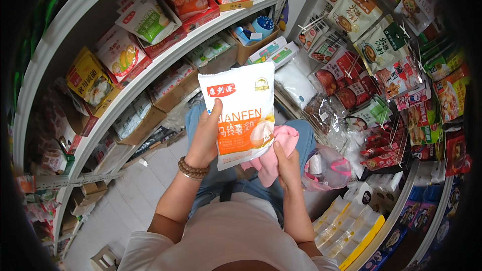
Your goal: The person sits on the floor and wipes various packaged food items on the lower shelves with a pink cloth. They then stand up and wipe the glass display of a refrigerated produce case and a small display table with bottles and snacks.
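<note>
A white and orange plastic bag of potato starch (241,86) is held up in front of my lap, its printed front facing me. My left hand (205,135) grips its left edge, thumb across the front and the other fingers hidden behind. In my right hand (287,163) is a crumpled pink cloth (269,165), pressed against the bag's lower right edge. Part of the cloth lies behind the bag. A braided brown bracelet (194,169) circles my left wrist.
A white shelf (158,47) at left bears starch and flour bags in display boxes, with open cartons (175,98) below. Hanging seasoning packets (354,11) on metal hooks fill the right side. Near my right knee stands a clear-and-pink plastic bin (327,171); wrapped yellow-edged packs (348,229) sit lower right.
</note>
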Motion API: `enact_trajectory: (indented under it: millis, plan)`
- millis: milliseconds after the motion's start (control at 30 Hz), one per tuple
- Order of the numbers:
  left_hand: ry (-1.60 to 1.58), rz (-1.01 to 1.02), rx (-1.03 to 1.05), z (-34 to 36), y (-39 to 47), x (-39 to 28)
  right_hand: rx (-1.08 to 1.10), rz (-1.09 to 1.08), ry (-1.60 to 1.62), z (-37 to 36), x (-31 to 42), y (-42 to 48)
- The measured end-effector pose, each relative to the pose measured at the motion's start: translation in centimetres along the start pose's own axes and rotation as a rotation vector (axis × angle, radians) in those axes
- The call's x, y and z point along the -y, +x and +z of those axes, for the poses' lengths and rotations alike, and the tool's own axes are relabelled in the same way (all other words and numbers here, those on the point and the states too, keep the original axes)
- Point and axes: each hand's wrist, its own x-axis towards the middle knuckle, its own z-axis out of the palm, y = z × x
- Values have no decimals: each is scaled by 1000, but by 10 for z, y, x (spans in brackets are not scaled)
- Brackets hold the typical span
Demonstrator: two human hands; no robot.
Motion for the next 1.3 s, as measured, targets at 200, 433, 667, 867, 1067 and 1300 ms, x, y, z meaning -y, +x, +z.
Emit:
enact_trajectory:
  millis: [200, 433, 667, 867, 1067, 1300]
  plan:
    - [12, 15, 14, 0, -2, 2, 2, -20, -24, 0, 1, -1]
    - [-18, 12, -15, -4, 2, 3, -41, -70, -94, -6, -6, -3]
    - [-186, -37, 56, -14, 14, 2, -78, -156, -45, 0, 4, -12]
    - [-201, 2, 78, -19, 18, 3, -127, -147, -47, -1, 0, -13]
    - [29, 187, -52, -13, 11, 0, -223, -157, -26, -20, 6, -15]
    - [549, 532, 245, 7, -19, 40, 271, -940, -1239, 65, 35, -4]
